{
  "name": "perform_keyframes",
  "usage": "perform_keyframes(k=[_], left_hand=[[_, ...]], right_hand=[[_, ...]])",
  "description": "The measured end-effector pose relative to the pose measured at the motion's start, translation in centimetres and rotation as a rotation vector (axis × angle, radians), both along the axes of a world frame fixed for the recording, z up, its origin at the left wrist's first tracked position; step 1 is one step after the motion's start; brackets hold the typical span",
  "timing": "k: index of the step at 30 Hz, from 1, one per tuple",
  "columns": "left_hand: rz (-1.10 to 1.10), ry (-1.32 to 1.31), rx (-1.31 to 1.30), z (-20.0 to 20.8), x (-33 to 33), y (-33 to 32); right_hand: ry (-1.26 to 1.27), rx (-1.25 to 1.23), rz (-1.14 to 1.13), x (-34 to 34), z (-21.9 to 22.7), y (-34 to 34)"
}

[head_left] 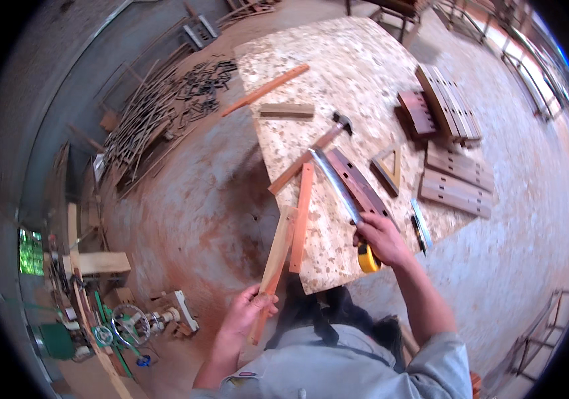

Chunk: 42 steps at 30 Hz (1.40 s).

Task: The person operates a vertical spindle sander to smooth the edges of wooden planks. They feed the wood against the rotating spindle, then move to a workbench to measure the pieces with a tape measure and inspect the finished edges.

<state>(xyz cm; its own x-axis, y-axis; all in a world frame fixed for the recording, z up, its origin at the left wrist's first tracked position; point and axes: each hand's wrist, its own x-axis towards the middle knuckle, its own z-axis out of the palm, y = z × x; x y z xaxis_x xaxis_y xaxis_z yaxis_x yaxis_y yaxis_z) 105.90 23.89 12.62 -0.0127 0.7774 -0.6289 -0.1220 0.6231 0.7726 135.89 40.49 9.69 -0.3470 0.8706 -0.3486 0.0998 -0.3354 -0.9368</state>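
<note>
In my left hand [248, 312], fingers are closed round the lower part of a long wooden strip [276, 256], whose upper end reaches the table edge. A second, redder strip [302, 216] lies beside it on the tabletop. My right hand [384, 238] is closed on a yellow tape measure [368, 259], whose body shows just below the fingers. A silvery blade [336, 183] runs from this hand toward the far left. Alongside the blade lies a dark slotted wooden piece [359, 179]. Beyond the blade's tip is a hammer [324, 141] with a wooden handle.
On the speckled table [337, 60] are a wooden triangle [389, 171], a pen [419, 236], a short block [287, 111] and an orange strip [268, 88]. Slotted boards [454, 110] are stacked at the right. Machinery with a handwheel [130, 324] stands left; wood scraps [144, 120] lie beyond.
</note>
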Motion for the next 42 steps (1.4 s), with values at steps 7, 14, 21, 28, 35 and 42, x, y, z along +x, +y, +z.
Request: perform_keyframes(k=[7, 14, 21, 28, 35, 42], left_hand=[[0.144, -0.197, 0.108, -0.4, -1.5, 1.1], [0.219, -0.101, 0.216, -0.1, -1.8, 2.3], [0.531, -0.269, 0.244, 2.0, -2.5, 5.6], [0.874, -0.369, 0.535, 4.5, -4.0, 9.4], [1.027, -0.395, 0.589, 5.1, -2.1, 9.8], [0.963, -0.456, 0.579, 3.7, -0.9, 8.8]], right_hand=[[0.051, -0.200, -0.064, 0.4, -4.8, -5.3], [0.039, -0.320, -0.066, 0.2, -6.3, -7.5], [0.070, -0.270, -0.060, -0.5, -4.7, -7.3], [0.210, -0.270, -0.048, -3.0, 0.2, -7.4], [0.321, -0.186, 0.034, -6.7, 1.3, -7.4], [0.519, -0.332, 0.055, -9.9, 3.0, -6.7]])
